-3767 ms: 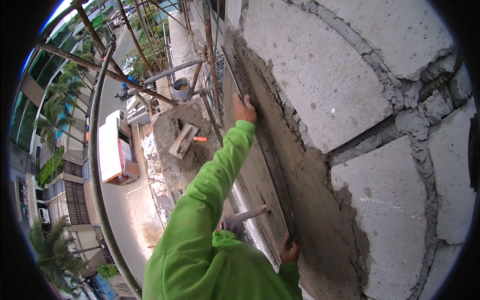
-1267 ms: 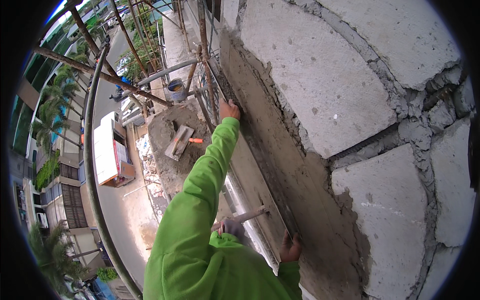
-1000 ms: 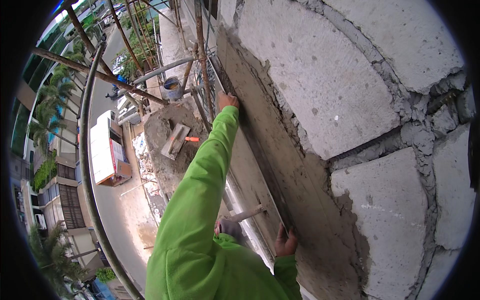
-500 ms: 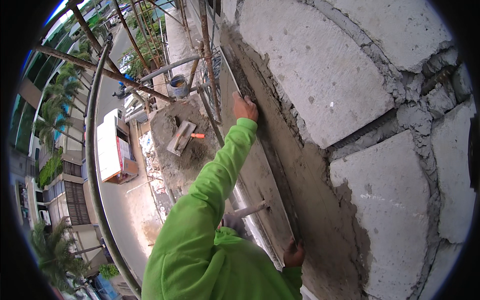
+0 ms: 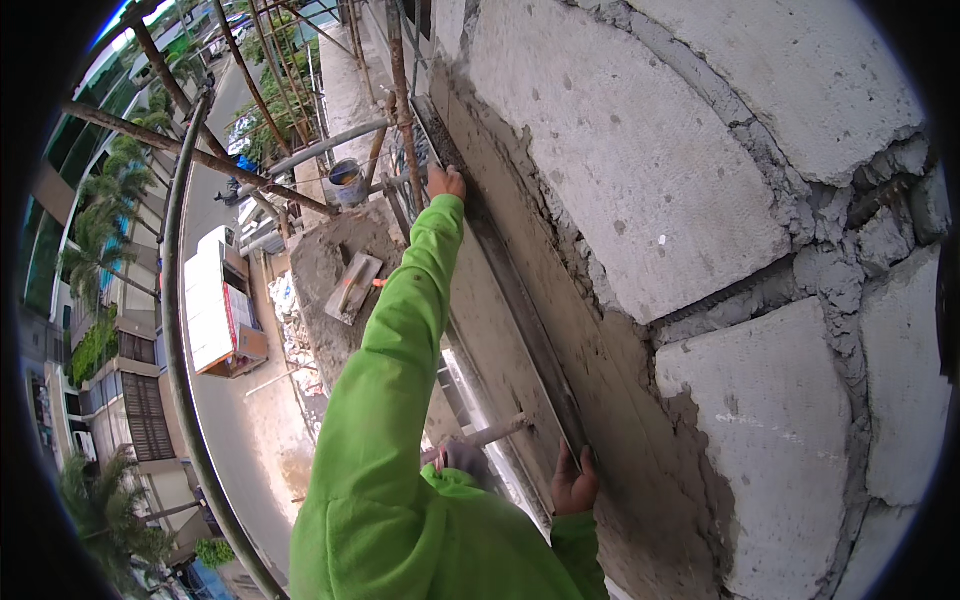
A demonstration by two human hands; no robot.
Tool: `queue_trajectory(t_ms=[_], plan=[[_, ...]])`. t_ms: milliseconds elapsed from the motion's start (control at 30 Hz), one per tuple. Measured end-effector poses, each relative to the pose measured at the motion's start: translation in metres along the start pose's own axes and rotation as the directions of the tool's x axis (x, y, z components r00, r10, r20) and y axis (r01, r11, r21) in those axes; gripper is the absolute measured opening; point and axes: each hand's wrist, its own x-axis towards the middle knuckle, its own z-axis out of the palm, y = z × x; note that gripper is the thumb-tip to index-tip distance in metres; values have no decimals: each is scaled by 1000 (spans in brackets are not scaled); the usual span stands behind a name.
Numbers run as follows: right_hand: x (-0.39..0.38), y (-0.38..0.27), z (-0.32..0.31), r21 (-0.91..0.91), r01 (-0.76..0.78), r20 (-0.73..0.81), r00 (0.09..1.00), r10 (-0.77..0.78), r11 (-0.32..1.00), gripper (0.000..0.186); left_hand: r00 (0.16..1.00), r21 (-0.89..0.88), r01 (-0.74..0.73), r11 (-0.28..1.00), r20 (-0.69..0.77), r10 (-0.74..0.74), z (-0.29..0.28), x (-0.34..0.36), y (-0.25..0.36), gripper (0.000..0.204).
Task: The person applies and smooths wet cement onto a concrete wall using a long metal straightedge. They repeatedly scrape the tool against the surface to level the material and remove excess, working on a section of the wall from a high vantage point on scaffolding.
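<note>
A long, straight metal straightedge (image 5: 522,312) lies slantwise along a mortar-covered ledge (image 5: 560,300) at the foot of the block wall. My left hand (image 5: 447,183), at the end of an outstretched green sleeve, is closed around its far part. Near the other end, my right hand (image 5: 575,487) pinches the bar with the thumb on one side and fingers on the other. Smoothed grey mortar shows on the wall side of the bar. To the left of my left forearm, a plastering trowel (image 5: 353,287) with an orange handle rests on a mortar-covered board (image 5: 320,250).
A bucket (image 5: 347,180) stands beyond the board, next to scaffold poles (image 5: 405,110). One long pole (image 5: 178,300) curves down the left side, with a street far below. Large pale blocks (image 5: 620,150) with rough joints fill the right. Another pole end (image 5: 500,431) juts toward the ledge.
Both hands have shifted up and to the left with the straightedge, my left hand the farther. The bar lies farther from the blocks. The trowel stays on the board.
</note>
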Motion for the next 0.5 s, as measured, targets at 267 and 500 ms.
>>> queue_trajectory(t_ms=[267,500], plan=[[-1,8,32,-47,-2,23,1000,3,999,24,812,832,-526,-178,553,185,16,37,-13,22],[6,-9,-34,-4,-27,-26,999,27,1000,27,999,58,29,998,-28,-27,-13,-8,44,11]])
